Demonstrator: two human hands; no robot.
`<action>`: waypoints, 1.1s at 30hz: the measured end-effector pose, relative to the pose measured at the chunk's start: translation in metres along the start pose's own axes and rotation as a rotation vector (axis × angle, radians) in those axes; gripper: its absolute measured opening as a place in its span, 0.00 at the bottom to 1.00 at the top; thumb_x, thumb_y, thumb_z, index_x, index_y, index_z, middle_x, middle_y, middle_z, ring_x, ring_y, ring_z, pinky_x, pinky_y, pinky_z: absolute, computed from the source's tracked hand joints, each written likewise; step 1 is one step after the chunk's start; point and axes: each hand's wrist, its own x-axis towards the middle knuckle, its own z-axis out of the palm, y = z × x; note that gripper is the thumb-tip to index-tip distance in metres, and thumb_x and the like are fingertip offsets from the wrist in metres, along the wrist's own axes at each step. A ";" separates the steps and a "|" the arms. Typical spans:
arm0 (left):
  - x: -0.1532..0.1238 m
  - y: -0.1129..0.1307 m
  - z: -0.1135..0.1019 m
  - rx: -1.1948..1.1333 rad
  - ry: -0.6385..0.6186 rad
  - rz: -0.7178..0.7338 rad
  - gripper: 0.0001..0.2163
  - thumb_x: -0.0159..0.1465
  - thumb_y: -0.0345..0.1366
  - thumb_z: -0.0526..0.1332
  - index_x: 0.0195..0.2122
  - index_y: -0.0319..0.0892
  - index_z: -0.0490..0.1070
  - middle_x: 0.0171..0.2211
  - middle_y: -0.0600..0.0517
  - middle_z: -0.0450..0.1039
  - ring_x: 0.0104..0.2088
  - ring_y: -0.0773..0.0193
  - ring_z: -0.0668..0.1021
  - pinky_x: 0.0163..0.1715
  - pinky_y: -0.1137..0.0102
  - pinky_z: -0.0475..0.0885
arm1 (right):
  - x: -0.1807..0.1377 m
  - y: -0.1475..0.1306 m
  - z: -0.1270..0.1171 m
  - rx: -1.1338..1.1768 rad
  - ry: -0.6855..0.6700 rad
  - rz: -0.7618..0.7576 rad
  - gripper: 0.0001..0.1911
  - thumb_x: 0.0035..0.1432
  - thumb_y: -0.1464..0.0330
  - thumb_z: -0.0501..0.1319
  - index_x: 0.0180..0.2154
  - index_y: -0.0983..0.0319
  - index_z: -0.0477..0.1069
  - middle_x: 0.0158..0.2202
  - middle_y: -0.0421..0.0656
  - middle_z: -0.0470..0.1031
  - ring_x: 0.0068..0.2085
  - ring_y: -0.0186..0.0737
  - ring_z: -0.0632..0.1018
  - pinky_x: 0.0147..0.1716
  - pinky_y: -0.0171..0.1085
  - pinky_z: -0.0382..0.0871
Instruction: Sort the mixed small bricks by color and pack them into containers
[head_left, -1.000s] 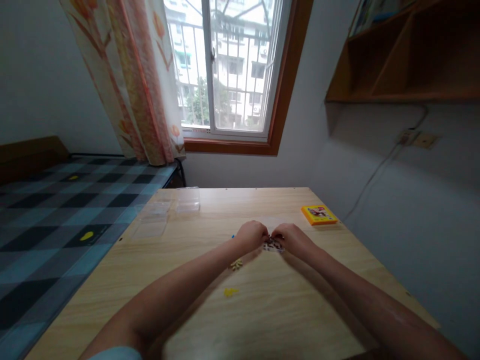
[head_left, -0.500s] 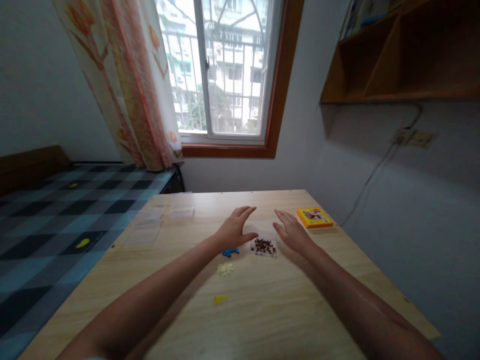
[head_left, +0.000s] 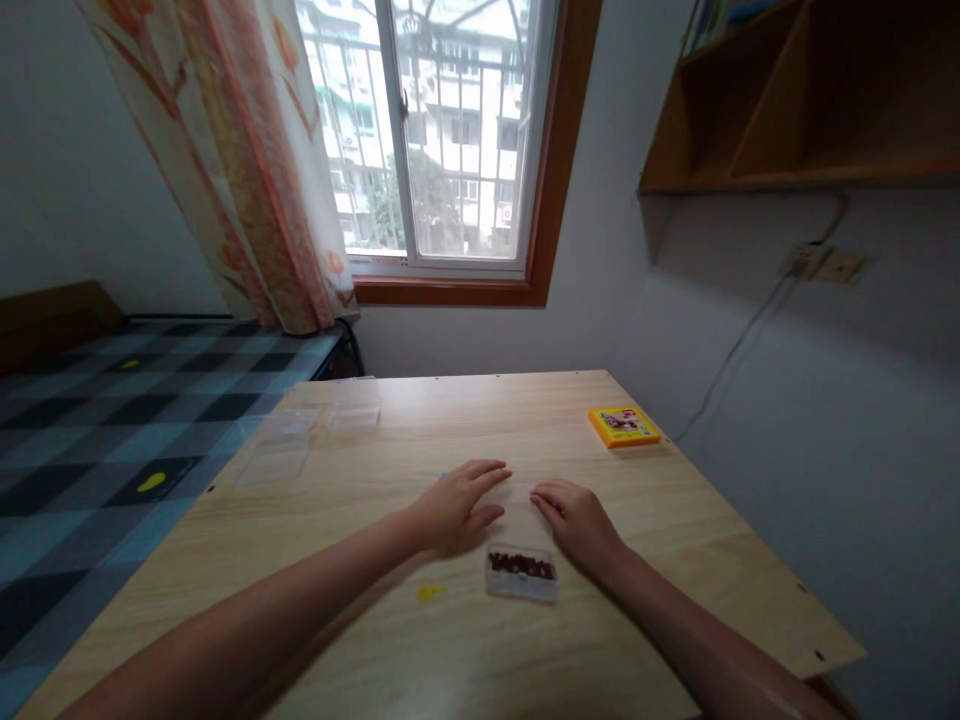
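My left hand [head_left: 454,508] lies flat on the wooden table [head_left: 675,560] with its fingers stretched out and apart, holding nothing. My right hand [head_left: 576,520] rests beside it, fingers loosely extended and also holding nothing. Just in front of both hands sits a small clear plastic box [head_left: 523,574] holding dark brown-red beads. It touches neither hand. A small yellow piece [head_left: 430,592] lies on the table below my left wrist.
An orange-yellow flat box [head_left: 622,425] lies at the table's far right. Several clear plastic lids or trays [head_left: 304,432] sit at the far left corner. A bed with a checked cover [head_left: 97,430] stands to the left, with a window and curtain behind it.
Both hands let go of the bead box and opened, then drew back toward me. The box now lies nearer to me. The blue piece and pale bead pile are out of sight.
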 end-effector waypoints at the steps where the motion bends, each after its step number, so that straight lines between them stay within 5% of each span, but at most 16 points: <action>1: -0.003 0.004 -0.001 -0.010 0.012 -0.003 0.27 0.67 0.43 0.58 0.67 0.45 0.57 0.65 0.42 0.60 0.64 0.52 0.65 0.63 0.55 0.63 | -0.002 -0.002 -0.002 -0.006 0.012 -0.008 0.10 0.67 0.69 0.57 0.41 0.60 0.78 0.42 0.44 0.80 0.43 0.39 0.79 0.47 0.38 0.73; 7: -0.012 0.026 0.001 0.017 -0.092 0.022 0.52 0.56 0.56 0.67 0.72 0.43 0.37 0.71 0.38 0.44 0.69 0.45 0.54 0.67 0.50 0.54 | -0.007 -0.012 -0.020 -0.016 0.101 -0.105 0.10 0.69 0.68 0.56 0.43 0.61 0.76 0.43 0.46 0.78 0.45 0.39 0.78 0.49 0.38 0.73; 10: -0.010 0.034 0.007 0.048 -0.123 0.025 0.56 0.52 0.55 0.70 0.72 0.44 0.35 0.71 0.37 0.44 0.69 0.42 0.54 0.66 0.49 0.54 | -0.014 -0.014 -0.028 -0.018 0.144 -0.152 0.09 0.68 0.68 0.57 0.43 0.60 0.76 0.43 0.45 0.78 0.44 0.38 0.78 0.47 0.38 0.74; 15: -0.008 0.046 0.011 0.089 -0.094 0.062 0.38 0.60 0.39 0.65 0.68 0.45 0.49 0.64 0.41 0.59 0.63 0.47 0.64 0.63 0.52 0.60 | -0.037 -0.020 -0.029 0.029 0.125 -0.148 0.08 0.65 0.70 0.59 0.43 0.59 0.76 0.43 0.45 0.78 0.44 0.38 0.78 0.47 0.39 0.75; 19: -0.011 0.052 0.012 0.085 -0.122 0.136 0.23 0.63 0.40 0.63 0.58 0.44 0.63 0.56 0.42 0.68 0.56 0.50 0.71 0.57 0.55 0.66 | -0.056 -0.026 -0.020 0.065 0.034 -0.101 0.06 0.62 0.69 0.63 0.41 0.57 0.76 0.49 0.46 0.76 0.50 0.40 0.77 0.51 0.41 0.74; 33: -0.008 0.058 0.015 0.123 -0.100 0.108 0.19 0.63 0.36 0.60 0.56 0.44 0.70 0.57 0.44 0.71 0.60 0.49 0.70 0.61 0.52 0.64 | -0.059 -0.030 -0.006 -0.019 -0.126 -0.010 0.11 0.54 0.73 0.67 0.41 0.58 0.75 0.59 0.46 0.69 0.60 0.46 0.70 0.61 0.48 0.65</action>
